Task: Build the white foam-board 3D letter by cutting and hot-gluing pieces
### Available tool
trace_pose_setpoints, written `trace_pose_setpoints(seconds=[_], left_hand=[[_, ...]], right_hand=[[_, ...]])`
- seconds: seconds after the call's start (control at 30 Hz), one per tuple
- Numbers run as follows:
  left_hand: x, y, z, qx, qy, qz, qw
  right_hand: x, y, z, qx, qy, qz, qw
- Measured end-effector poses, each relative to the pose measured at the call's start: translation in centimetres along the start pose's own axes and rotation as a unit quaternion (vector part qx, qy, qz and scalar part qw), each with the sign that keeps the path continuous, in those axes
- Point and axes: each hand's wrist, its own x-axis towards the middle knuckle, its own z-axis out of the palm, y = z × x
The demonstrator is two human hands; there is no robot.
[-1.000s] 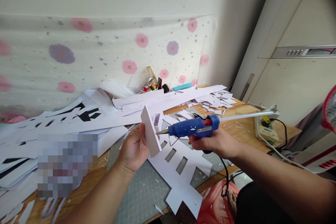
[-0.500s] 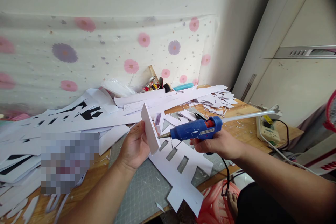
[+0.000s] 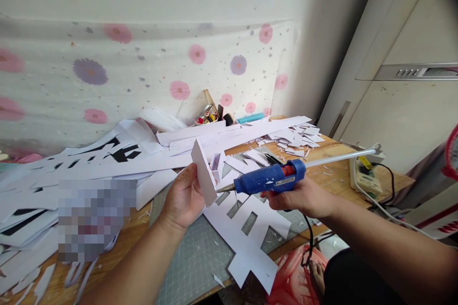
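— One white panel (image 3: 204,175): where?
— Held clear of grey cutting mat (image 3: 189,267), clamped in left hand (image 3: 183,199).
— Long axis?
— Steep, running from upper left to lower right.
— Nearer hand?
— Left, in contact. Right hand (image 3: 300,198) apart, closed around blue glue gun (image 3: 257,181), pointing nozzle (image 3: 226,188) leftward at panel's lower right edge. Touching or just beside: unclear. Lower right: slotted white sheet (image 3: 246,250); farther back, scraps (image 3: 292,137).

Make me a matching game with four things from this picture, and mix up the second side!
1. glue gun
2. cutting mat
3. small white board
4. glue stick

A. gripped in the left hand
B. poking out behind the blue tool
C. held by the right hand
D. partly under a white slotted sheet

Pairs: 1-C, 2-D, 3-A, 4-B
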Motion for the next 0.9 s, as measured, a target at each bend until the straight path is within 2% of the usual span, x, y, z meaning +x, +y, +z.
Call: trace_pose_setpoints(seconds=[0.6, 0.77, 0.9], left_hand=[[0.14, 0.07, -0.19, 0.002, 0.010, 0.016, 1.000], [0.01, -0.01, -0.07, 0.026, -0.021, -0.006, 0.999], [-0.08, -0.17, -0.10, 0.044, -0.025, -0.026, 0.998]], right_hand=[[0.11, 0.48, -0.14, -0.039, -0.021, -0.052, 0.998], [0.17, 0.89, -0.41, -0.026, -0.031, -0.057, 0.998], [0.31, 0.74, -0.38, -0.025, -0.023, -0.053, 0.998]])
